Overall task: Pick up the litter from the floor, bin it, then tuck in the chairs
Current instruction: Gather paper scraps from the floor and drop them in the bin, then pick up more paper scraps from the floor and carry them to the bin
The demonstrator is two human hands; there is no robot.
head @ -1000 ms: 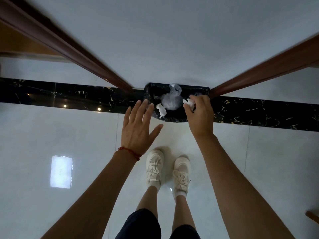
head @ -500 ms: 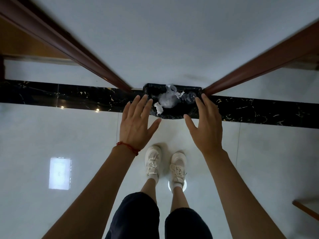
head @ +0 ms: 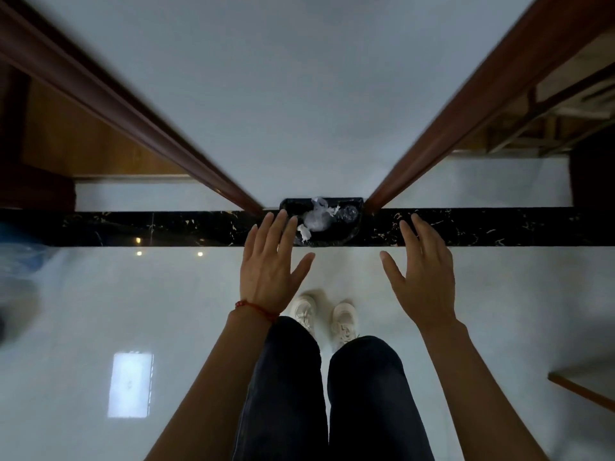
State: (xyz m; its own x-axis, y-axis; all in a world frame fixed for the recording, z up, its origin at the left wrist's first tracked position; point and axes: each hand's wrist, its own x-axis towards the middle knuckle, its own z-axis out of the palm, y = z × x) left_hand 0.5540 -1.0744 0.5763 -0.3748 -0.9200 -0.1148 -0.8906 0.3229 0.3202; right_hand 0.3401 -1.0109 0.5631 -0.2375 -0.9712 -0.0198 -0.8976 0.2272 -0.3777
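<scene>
A black-lined bin (head: 353, 235) stands against the white wall, straight ahead of my feet. Crumpled white paper and a clear plastic bag (head: 316, 218) lie inside it. My left hand (head: 269, 267) hovers flat with fingers spread, its fingertips over the bin's left rim, holding nothing. My right hand (head: 422, 273) is also spread and empty, to the right of the bin and apart from it. No chair is fully in view.
Dark wooden door frames (head: 173, 151) run diagonally on both sides of the white wall panel. A black marble strip (head: 149, 227) crosses the glossy white floor. A wooden edge (head: 579, 392) shows at the lower right. My shoes and dark trousers are below the hands.
My right hand let go of the white paper over the bin, opened, and drew back to the right. The camera rose, so the bin looks smaller.
</scene>
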